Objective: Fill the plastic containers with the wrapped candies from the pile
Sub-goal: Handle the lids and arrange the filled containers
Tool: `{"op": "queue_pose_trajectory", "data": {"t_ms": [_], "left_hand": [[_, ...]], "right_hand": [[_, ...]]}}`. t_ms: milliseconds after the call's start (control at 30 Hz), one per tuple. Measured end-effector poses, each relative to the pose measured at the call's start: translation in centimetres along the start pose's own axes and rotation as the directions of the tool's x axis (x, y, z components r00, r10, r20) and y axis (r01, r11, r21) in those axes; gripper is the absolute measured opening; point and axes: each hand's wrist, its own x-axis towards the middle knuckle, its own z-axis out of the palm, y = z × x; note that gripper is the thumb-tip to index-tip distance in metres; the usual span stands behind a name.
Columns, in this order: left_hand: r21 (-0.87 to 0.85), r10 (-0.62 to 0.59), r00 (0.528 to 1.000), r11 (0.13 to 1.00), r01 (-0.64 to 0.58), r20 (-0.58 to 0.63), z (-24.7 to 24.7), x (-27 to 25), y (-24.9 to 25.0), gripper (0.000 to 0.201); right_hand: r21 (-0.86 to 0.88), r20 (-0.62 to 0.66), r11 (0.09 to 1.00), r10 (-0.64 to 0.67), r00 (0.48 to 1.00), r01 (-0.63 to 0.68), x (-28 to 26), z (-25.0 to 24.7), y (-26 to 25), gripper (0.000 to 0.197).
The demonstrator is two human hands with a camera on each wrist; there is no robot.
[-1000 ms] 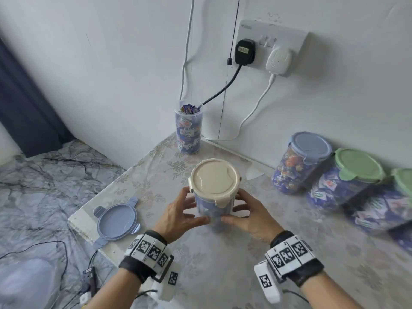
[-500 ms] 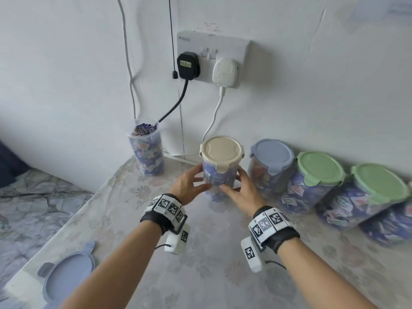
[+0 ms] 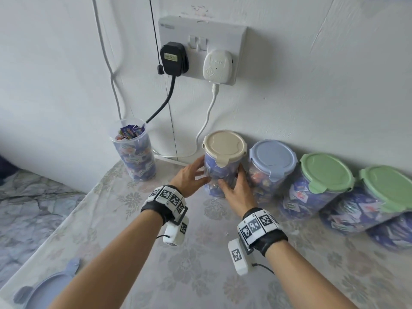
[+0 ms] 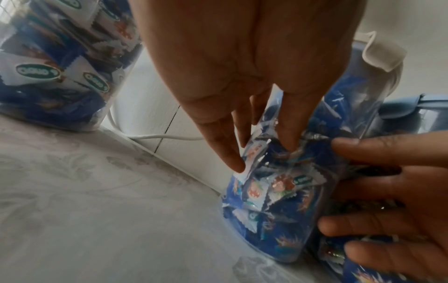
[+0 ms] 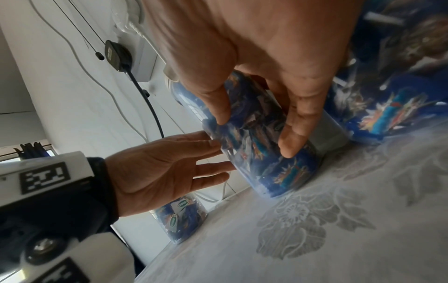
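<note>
A clear container with a beige lid (image 3: 224, 148), full of blue wrapped candies, stands on the table by the wall, at the left end of a row of lidded containers. My left hand (image 3: 196, 173) touches its left side with straight fingers (image 5: 208, 145). My right hand (image 3: 231, 182) holds it from the right, thumb on the front and fingers along the side (image 4: 378, 151). An open container (image 3: 133, 157) heaped with candies stands further left. No loose pile of candies is in view.
Right of the beige one stand a blue-lidded container (image 3: 273, 157) and two green-lidded ones (image 3: 325, 172) (image 3: 389, 188), all full. A loose blue lid (image 3: 48, 291) lies at the table's near left edge. A wall socket (image 3: 200, 50) with two plugs and hanging cables is above.
Both hands have carried the beige-lidded container away from me to the wall and set it down next to the blue-lidded one. The left fingers have straightened.
</note>
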Motion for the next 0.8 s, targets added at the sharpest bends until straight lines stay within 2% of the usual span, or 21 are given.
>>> {"op": "queue_pose_trajectory", "data": {"t_ms": [400,500,633,733,800], "left_hand": [[0.009,-0.008,1.0,1.0,0.008,-0.013,0.9,-0.9,-0.8,0.066],[0.04,-0.076,0.997,0.996,0.076,-0.016,0.6,-2.0,-1.0,0.063],[0.018,-0.113,0.99,0.993,0.115,-0.088,-1.3,-5.1,-2.6,0.033],[-0.02,-0.161,0.965,0.987,0.16,-0.209,-4.1,-7.8,-4.2,0.019],[-0.05,-0.208,0.927,0.978,0.202,-0.312,-6.3,-9.3,-5.1,0.015]], "right_hand": [[-0.012,-0.014,1.0,0.02,1.0,-0.02,-0.6,0.2,0.0,0.085],[-0.088,0.008,0.994,0.069,0.998,-0.068,-1.6,-0.4,-0.4,0.064],[-0.271,0.099,0.953,0.165,0.981,-0.133,-3.2,-0.6,-0.4,0.022],[-0.306,0.213,0.95,0.134,0.968,-0.064,-3.3,0.8,-1.6,0.012],[-0.328,0.276,0.945,0.081,0.958,0.014,-2.9,2.1,-3.5,0.01]]}}
